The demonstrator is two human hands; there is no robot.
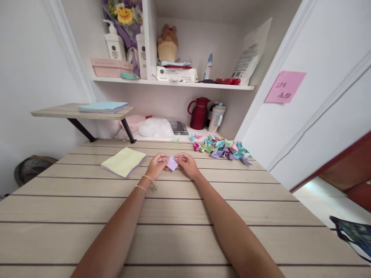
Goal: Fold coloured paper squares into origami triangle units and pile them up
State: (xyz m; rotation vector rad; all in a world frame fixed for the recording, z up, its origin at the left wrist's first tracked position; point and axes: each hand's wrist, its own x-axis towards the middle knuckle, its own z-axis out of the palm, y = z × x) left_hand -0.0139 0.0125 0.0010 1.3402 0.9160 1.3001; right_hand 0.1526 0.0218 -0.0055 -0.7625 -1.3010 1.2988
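The bench (171, 243) looks to me like matt wood, smooth between its grooves. The square (172, 164) is matt paper, as are the pad (124, 161) and the folded pieces (220, 143). From here the jug (199, 114) has a smooth, glossy shell; the bag (156, 128) seems thin, crinkled plastic. The toy (168, 40) is soft, fuzzy cloth, the pump bottle (115, 46) smooth plastic, the shelf (203, 85) smooth, and the bracket (128, 130) dark like metal.

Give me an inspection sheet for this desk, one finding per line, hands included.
Surface: wood-toned desk with dark lines across
Job's things: small purple paper; yellow-topped paper stack at left
Clutter: heap of multicoloured folded papers at back right
Hands: left hand and right hand both hold the purple paper
Cables: possibly one along the right wall; hard to tell
Surroundings: shelf and red jug behind; pink note on that wall
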